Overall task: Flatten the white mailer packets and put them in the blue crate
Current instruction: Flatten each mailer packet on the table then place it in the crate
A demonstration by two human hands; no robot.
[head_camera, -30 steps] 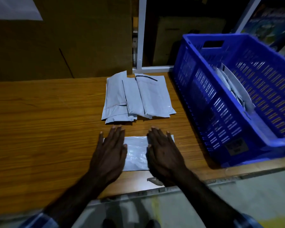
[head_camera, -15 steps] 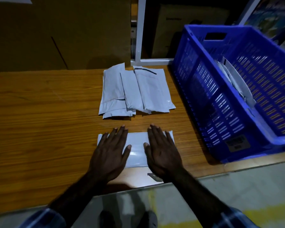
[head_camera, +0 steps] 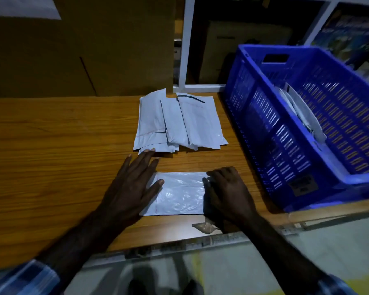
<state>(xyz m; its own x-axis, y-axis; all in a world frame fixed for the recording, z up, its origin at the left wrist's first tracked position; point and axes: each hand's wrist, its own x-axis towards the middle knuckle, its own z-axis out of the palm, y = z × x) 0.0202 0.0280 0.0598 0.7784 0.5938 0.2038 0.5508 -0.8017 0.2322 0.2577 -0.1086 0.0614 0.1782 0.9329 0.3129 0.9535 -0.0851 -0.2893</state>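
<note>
A white mailer packet (head_camera: 179,194) lies flat near the front edge of the wooden table (head_camera: 51,156). My left hand (head_camera: 132,184) presses on its left end with fingers straight, the fingertips reaching toward the pile. My right hand (head_camera: 228,188) is at the packet's right end, fingers curled round that edge with the thumb on top. A pile of several white mailer packets (head_camera: 179,122) lies farther back on the table. The blue crate (head_camera: 264,124) stands at the right, with white mailers (head_camera: 303,111) leaning inside it.
A large cardboard box (head_camera: 73,50) stands behind the table at the left. A white frame post (head_camera: 184,43) rises behind the pile. A small brown scrap (head_camera: 205,226) lies at the table's front edge under my right wrist.
Both hands slid apart from the packet's middle to its ends. My right hand went from flat to curled on the right edge; my left hand moved left and forward.
</note>
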